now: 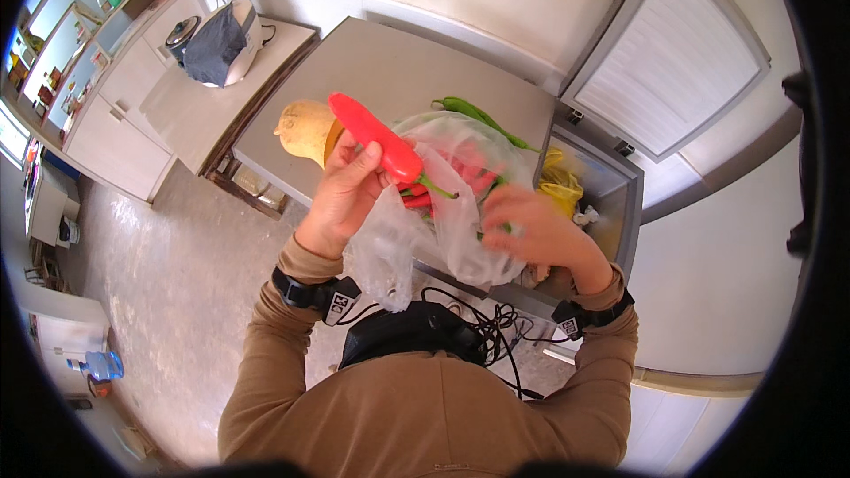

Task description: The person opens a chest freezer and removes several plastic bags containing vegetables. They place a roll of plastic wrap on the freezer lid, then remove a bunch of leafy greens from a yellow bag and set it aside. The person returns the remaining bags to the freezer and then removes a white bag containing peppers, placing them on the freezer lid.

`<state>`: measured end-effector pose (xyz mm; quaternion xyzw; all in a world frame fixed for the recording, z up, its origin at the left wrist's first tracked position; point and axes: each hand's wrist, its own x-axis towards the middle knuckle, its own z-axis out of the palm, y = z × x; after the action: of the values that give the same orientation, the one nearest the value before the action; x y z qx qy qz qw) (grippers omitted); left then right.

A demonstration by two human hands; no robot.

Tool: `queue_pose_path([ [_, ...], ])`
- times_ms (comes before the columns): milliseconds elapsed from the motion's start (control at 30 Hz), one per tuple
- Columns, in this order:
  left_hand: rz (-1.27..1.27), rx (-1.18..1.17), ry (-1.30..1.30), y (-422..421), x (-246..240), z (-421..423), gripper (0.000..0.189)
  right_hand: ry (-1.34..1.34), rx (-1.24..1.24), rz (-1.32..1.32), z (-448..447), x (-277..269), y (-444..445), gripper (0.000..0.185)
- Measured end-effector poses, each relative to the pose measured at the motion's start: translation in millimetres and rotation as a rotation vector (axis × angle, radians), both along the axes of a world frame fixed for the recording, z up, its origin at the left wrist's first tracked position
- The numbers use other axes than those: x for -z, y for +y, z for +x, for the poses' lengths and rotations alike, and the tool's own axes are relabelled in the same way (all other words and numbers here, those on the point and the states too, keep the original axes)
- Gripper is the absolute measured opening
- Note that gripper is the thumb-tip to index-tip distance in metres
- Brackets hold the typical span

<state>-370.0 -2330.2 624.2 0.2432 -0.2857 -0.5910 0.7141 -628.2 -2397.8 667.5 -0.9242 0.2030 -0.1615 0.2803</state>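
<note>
A large red chili pepper [382, 139] with a green stem is pinched between the thumb and fingers of my left hand [345, 186]. My right hand [538, 232], blurred, is at the right side of a translucent plastic bag [471, 239]; whether its fingers grip the bag I cannot tell. Red peppers show through the bag and at its opening. Behind the bag, long green peppers [481, 116] lie on the grey top of a chest freezer [398, 60]. A butternut squash [305, 129] lies beyond my left hand, partly hidden by it.
At the right, an open freezer compartment [634, 212] holds a yellow plastic bag [560, 186], its lid [671, 56] raised against the wall. Tangled black cables [498, 332] hang close to my body. A side table [279, 33] bears a cloth-covered appliance [226, 43] and a pot [182, 33].
</note>
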Motion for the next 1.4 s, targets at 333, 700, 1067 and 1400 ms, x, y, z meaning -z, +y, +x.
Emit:
queue_pose_path([
  [333, -0.121, 0.143, -0.368, -17, -3, -63, 0.047, -0.192, 0.269, -0.026, 36, 10, 11, 0.055],
  [700, -0.201, -0.29, -1.641, -3, 59, -20, 0.035, -0.006, 0.938, 0.058, -32, 113, -184, 0.044],
  [1067, -0.056, -0.401, -1.637, 18, 66, -3, 0.024, -0.02, 0.837, 0.027, -5, 180, -212, 0.037],
  [1400, 0.049, -0.593, -1.479, 26, 61, 21, 0.026, -0.417, 0.759, -0.162, -13, 130, -178, 0.027],
])
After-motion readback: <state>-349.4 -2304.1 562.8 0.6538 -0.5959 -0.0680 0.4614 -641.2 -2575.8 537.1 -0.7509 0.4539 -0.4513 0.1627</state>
